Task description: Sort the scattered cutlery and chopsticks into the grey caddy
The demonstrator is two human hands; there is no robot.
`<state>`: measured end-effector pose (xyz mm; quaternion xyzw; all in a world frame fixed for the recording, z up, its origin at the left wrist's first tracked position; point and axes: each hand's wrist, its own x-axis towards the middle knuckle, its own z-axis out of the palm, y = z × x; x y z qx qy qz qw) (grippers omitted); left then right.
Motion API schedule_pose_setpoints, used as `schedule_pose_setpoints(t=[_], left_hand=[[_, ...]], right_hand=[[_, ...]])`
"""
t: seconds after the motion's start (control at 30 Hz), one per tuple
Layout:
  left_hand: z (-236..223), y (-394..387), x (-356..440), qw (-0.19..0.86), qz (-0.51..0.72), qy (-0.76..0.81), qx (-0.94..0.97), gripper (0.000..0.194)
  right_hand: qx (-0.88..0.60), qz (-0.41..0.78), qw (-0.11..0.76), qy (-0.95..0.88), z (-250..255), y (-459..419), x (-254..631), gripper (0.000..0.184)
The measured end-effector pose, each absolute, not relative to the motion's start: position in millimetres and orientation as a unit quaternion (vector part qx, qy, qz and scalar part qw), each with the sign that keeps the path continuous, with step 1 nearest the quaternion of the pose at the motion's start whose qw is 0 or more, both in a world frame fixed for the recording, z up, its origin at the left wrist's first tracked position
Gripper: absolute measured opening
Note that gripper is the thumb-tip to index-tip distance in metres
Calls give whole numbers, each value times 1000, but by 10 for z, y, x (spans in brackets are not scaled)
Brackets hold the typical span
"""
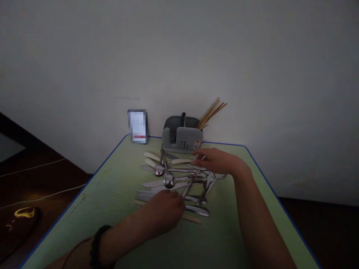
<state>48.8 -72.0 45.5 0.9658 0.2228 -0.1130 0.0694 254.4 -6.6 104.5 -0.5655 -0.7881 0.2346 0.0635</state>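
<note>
A heap of metal cutlery (174, 179), spoons, knives and forks, some with white handles, lies on a green table (117, 194). My left hand (162, 211) rests on the near edge of the heap, fingers curled over a knife and a wooden chopstick (193, 218). My right hand (215, 160) reaches over the far right of the heap, fingers pinched on a thin utensil close to a grey cutlery holder (182, 136). Several wooden chopsticks (211, 112) stand in the holder's right side.
The table has a blue rim and stands against a white wall. A small white card (138, 126) leans on the wall left of the holder. Dark floor with white cables (42, 196) lies to the left.
</note>
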Motion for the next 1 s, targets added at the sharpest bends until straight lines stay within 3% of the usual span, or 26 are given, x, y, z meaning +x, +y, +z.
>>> schedule_pose_setpoints(t=[0.13,0.3,0.6,0.8,1.0], left_hand=[[378,-754,468,86,-106,227,964,19],[436,-699,513,98,-137,250,953,19],[1055,93,429,355,-75,326,873,25],[1054,243,504,342,-10,335,878,29],[1037,254,354,346,-55,362,864,36]], right_hand=[[-568,241,76,-783,1022,-35,2541,31],[-572,246,7,-782,1025,-6,2573,40],[-520,276,48,-807,1149,-70,2590,39],[-465,347,15,-814,1237,-106,2539,31],[-515,322,32,-794,1240,-91,2729,26]])
